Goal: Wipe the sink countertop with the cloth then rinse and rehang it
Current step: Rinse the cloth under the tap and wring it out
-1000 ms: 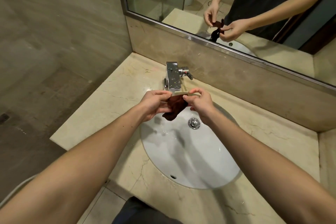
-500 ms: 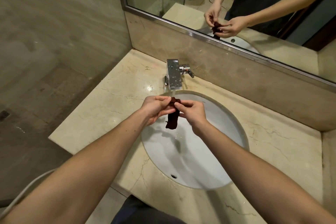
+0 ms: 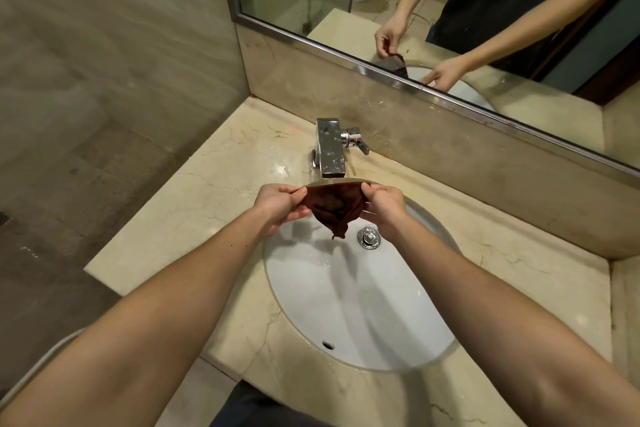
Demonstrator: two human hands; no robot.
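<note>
Marble countertop surrounds the white basin, and above it, just below the faucet, I hold the cloth. Half a second ago it hung as a bunched, narrow strip between close hands. Now it's pulled open, with my left hand and right hand each pinching a top corner. Its long axis runs left to right along the taut upper edge, and the loose tip points down beside the drain. I'd judge the rinse is nearly done and rehanging is next.

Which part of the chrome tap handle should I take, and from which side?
Pinch the flat lever end of the chrome tap handle, coming from the right: it juts sideways off the right face of the square chrome spout. The right hand is nearer but grips the brown cloth.
</note>
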